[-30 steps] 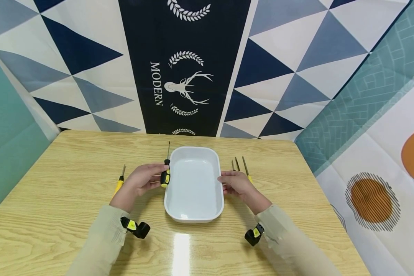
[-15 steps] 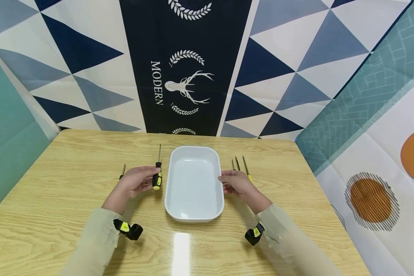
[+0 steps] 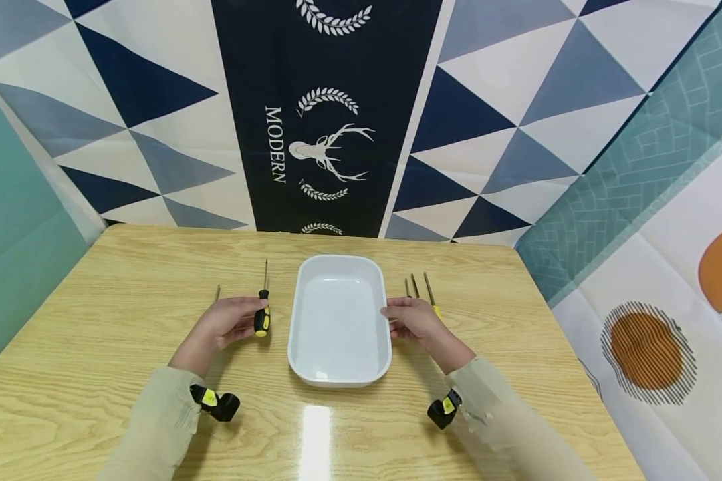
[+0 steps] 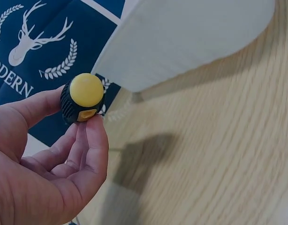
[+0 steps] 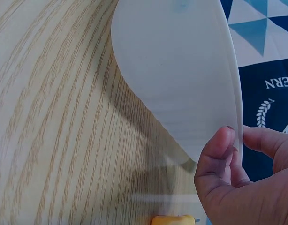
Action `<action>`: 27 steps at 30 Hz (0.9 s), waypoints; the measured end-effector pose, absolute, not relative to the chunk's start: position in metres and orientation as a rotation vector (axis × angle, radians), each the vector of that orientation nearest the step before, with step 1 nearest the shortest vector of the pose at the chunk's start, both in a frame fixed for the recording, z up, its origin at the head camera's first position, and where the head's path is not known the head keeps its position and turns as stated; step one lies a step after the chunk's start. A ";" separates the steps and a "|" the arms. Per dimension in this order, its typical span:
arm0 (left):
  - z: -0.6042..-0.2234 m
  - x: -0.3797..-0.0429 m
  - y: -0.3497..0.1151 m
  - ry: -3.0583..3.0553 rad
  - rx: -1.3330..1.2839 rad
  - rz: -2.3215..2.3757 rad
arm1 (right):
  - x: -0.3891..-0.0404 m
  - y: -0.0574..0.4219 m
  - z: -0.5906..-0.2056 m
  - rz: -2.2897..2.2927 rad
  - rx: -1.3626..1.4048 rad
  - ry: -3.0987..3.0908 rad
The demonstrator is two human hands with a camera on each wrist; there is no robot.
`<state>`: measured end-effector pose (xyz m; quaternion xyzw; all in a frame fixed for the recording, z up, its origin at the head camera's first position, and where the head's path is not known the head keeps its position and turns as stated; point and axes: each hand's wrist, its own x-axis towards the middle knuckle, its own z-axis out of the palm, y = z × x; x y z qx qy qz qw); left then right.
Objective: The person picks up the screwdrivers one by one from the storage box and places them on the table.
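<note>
My left hand (image 3: 231,319) pinches a black and yellow screwdriver (image 3: 262,322) by its handle, left of the white tray (image 3: 339,366). The shaft points toward the back of the table. In the left wrist view the yellow end of the screwdriver handle (image 4: 86,90) faces the camera, between thumb and fingers. At the tray's right side my right hand (image 3: 418,322) grips the rim, thumb on one side and fingers on the other. The right wrist view shows the tray wall (image 5: 172,61) rising beside the fingertips (image 5: 221,140).
Several screwdrivers with yellow handles (image 3: 436,312) lie right of the tray, partly behind my right hand. Behind my left hand the shaft (image 3: 217,292) of another screwdriver shows on the wooden table (image 3: 126,300). A patterned cloth (image 3: 319,153) hangs beyond the back edge.
My left hand has carried the screwdriver leftward, away from the tray's left rim, and slightly toward me. It now covers more of the screwdriver on the left. My right hand and the tray have stayed put.
</note>
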<state>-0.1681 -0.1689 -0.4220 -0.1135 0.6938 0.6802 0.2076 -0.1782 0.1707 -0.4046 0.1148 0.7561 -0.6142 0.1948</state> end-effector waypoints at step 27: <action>-0.430 -0.163 -0.181 1.993 -0.373 1.848 | -0.176 0.171 -0.403 -1.720 0.331 2.112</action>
